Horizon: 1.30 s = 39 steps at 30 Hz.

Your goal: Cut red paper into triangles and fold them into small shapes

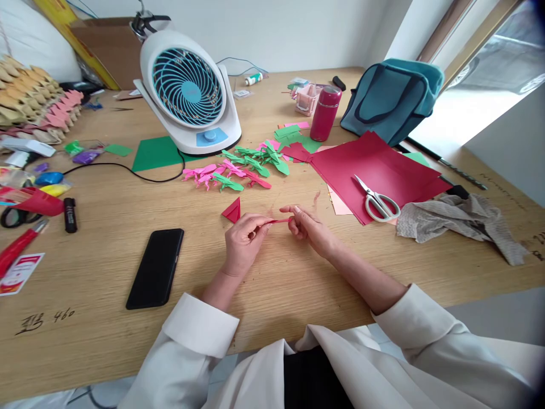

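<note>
A thin folded strip of red paper (280, 220) is stretched between my hands, just above the table. My left hand (243, 241) pinches its left end between thumb and fingertips. At the strip's right end is my right hand (310, 230), curled around it with the index finger lifted and pointing left. A small red folded paper triangle (232, 211) lies on the table just behind my left hand. Farther back sits a group of folded paper figures, green (255, 165), pink (204, 174) and red (258, 179).
Scissors (377, 200) rest on red paper sheets (370, 165) at the right, beside a grey cloth (451, 218). A black phone (155, 268) lies left of my hands. Behind stand a white fan (189, 91), a red bottle (326, 113) and a teal bag (392, 102).
</note>
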### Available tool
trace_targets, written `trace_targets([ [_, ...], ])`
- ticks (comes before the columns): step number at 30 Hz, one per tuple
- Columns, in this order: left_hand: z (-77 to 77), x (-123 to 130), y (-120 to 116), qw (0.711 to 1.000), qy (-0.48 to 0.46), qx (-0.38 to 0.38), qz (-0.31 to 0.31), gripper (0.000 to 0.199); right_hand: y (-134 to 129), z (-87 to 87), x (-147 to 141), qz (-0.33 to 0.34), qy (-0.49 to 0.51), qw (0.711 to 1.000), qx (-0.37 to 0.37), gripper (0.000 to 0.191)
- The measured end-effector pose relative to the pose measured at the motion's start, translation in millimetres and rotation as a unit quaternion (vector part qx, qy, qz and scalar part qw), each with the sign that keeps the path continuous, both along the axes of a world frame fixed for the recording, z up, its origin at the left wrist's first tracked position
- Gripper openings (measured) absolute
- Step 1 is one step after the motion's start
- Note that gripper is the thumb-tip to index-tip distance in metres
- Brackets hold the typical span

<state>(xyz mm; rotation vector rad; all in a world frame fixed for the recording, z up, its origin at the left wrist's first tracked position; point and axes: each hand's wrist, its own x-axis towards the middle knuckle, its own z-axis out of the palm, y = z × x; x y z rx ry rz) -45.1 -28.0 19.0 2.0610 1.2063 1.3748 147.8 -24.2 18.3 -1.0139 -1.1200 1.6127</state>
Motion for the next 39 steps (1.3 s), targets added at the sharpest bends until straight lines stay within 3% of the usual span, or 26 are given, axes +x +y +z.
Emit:
trace_targets([
  [6, 2.1, 2.8, 1.8, 0.991, -0.106, -0.08, 0.007, 0.01, -0.6, 5.8, 2.9, -0.013, -0.081, 0.993, 0.087, 0.042],
  [11, 2.7, 6.9, -1.0, 0.98, -0.133, -0.144, -0.017, 0.011, -3.9, 3.3, -6.2, 0.014, -0.006, 0.999, 0.04, 0.036],
  [19, -3.0, 8.2, -2.7, 0.991, -0.058, -0.115, -0.025, 0.013, -3.6, -12.4, -12.4, -0.002, -0.002, 1.0, 0.026, 0.037],
  [28, 1.9, 8.6, -5.3, 0.994, 0.009, -0.102, -0.033, 0.02, -4.9, -9.6, -15.2, -0.015, 0.045, 0.999, 0.005, 0.038],
  [39, -0.4, 10.7, -7.0, 0.992, 0.085, -0.073, -0.064, 0.02, -5.6, -7.7, -13.6, -0.007, 0.013, 1.0, 0.028, 0.041],
])
